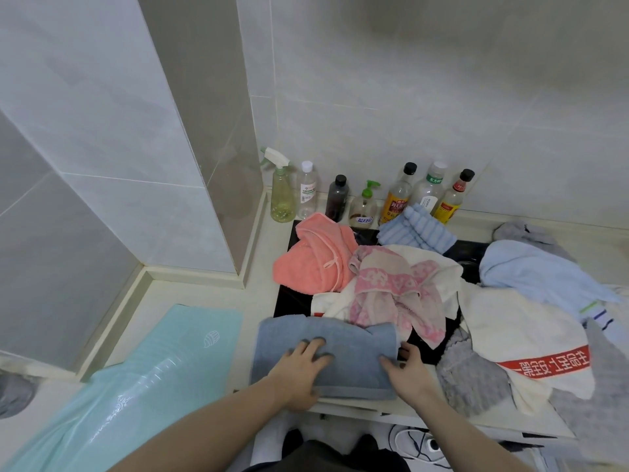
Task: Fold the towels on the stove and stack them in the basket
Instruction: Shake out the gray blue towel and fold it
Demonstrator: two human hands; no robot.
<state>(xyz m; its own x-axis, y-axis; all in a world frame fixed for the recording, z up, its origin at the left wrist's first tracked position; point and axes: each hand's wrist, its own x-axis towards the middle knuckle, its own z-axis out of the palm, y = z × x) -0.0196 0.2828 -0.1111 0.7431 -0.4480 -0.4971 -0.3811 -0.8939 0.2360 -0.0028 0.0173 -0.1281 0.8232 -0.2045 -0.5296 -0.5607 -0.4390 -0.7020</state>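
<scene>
Hands: left hand [304,364] lies flat on grey-blue towel [343,356]; right hand [406,364] pinches its right edge.
Behind: jumbled towels [394,284], bottles [364,195].
Writing: red band [544,364], characters unreadable.

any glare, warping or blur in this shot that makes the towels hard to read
Head view: wide-angle warping bends the wall tiles and counter edges; soft glare streaks the mint mat; lighting is even and dim, with soft shadows. The blue-grey towel under the left hand and right hand is sharp enough; bottle labels are too soft to read fully.
</scene>
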